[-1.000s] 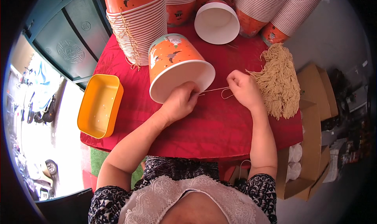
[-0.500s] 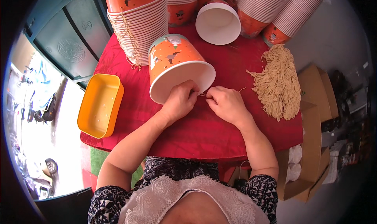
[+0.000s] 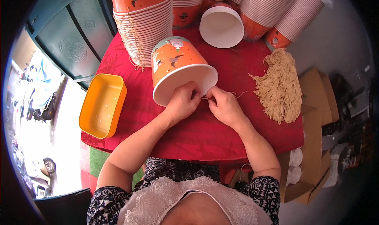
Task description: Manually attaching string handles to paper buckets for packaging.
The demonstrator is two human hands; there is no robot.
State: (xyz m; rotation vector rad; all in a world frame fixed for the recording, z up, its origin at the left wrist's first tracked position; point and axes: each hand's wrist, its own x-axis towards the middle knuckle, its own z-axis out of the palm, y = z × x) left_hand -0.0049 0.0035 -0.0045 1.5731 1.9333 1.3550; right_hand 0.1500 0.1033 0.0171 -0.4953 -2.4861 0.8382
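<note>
An orange paper bucket point(image 3: 179, 59) with a printed pattern and white inside lies tilted on the table, its mouth facing me. My left hand point(image 3: 183, 100) is closed at the lower part of the mouth, its fingertips tucked inside the rim and pinching a thin cord. Right beside it, my right hand point(image 3: 221, 102) is closed in a pinch on the same beige cord point(image 3: 239, 94) at the rim. The cord's loose tail trails to the right on the cloth. Part of the cord between my fingers is hidden.
Beige cords point(image 3: 281, 87) lie heaped at the right of the red-covered table point(image 3: 189, 142). A yellow tub point(image 3: 102, 106) with small white bits stands left. Behind are a tall bucket stack point(image 3: 144, 31) with cords hanging on it, more stacks and a single bucket point(image 3: 222, 27). Cardboard boxes point(image 3: 312, 142) stand right.
My right hand has come slightly closer to the left hand and the rim. More of the cord's tail shows beyond my right hand. The view has shifted a little.
</note>
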